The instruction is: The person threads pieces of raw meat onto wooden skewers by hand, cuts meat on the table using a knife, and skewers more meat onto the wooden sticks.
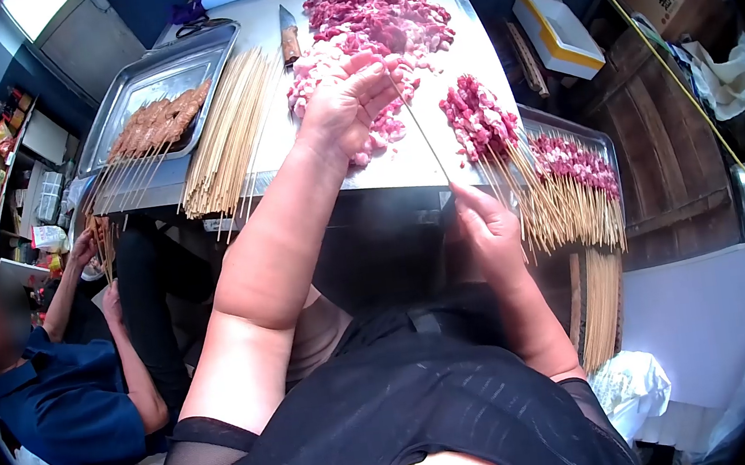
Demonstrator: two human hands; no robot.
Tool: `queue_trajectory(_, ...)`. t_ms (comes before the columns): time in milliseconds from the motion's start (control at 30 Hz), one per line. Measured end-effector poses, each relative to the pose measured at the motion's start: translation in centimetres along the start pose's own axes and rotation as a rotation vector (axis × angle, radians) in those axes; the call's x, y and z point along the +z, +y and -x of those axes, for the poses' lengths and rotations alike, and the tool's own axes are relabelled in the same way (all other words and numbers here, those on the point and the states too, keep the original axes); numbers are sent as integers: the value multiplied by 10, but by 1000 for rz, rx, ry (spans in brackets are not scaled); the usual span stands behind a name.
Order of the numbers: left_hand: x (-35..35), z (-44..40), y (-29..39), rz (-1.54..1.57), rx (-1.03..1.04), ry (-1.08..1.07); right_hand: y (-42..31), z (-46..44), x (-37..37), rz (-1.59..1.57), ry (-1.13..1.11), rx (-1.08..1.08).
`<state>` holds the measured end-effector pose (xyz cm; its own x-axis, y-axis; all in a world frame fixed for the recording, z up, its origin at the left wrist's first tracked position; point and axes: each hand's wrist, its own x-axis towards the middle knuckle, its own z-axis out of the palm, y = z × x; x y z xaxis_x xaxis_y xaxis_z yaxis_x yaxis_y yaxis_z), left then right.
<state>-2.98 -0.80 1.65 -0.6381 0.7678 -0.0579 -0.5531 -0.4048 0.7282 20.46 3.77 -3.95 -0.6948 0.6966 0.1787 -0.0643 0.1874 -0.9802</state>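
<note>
My right hand (486,219) pinches the lower end of a thin bamboo skewer (421,126), which slants up and left above the table edge. At the skewer's upper tip are the closed fingers of my left hand (347,102); whether they pinch a bit of meat there is hidden. Behind and below my left hand lies a heap of raw cut meat (375,16), dark red at the back and paler pink in front. To the right, loaded meat skewers (479,119) rest in a pile, their bare ends over the table edge.
A knife (288,35) lies left of the meat, beside bare skewers (232,124). A metal tray (117,124) holds browner skewered meat (160,123). More loaded skewers (571,164) fill a tray at right. At lower left, a person (69,396) in blue handles skewers.
</note>
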Motion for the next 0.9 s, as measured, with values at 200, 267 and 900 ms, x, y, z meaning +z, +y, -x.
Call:
queue_trajectory(200,-9,-6,2,-30,-105,-27,-4,-4,-1,-59,58,16)
queue_trajectory(267,-10,-1,15,-151,-281,-56,-8,-3,-3,-43,55,13)
queue_trajectory(900,-12,0,19,-243,-79,-93,-21,6,-6,335,32,-159)
